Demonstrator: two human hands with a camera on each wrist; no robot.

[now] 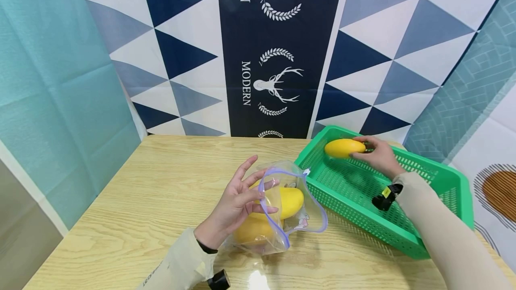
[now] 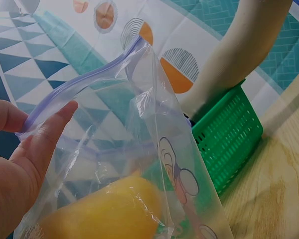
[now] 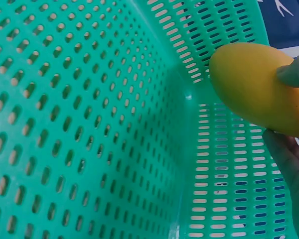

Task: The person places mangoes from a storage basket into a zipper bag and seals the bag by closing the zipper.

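In the head view, my right hand [image 1: 379, 158] grips a yellow-orange mango [image 1: 341, 148] by one end, above the far left corner of a green basket [image 1: 346, 205]. The right wrist view shows the thumb and fingers round the mango [image 3: 254, 87], with the basket's slotted walls beyond. A clear zip bag [image 1: 316, 200] with a purple zip strip gapes on the table, several yellow mangoes [image 1: 291, 201] inside. My left hand [image 1: 230, 211] holds the bag's mouth, its fingers spread; the left wrist view shows the zip edge [image 2: 72, 87] between thumb and finger.
A wooden table [image 1: 153, 191] carries the bag and the basket, which stands close on the bag's right. Behind it hangs a patterned cloth [image 1: 181, 48], with a teal curtain [image 1: 60, 79] at the left. My right forearm crosses the basket's near rim.
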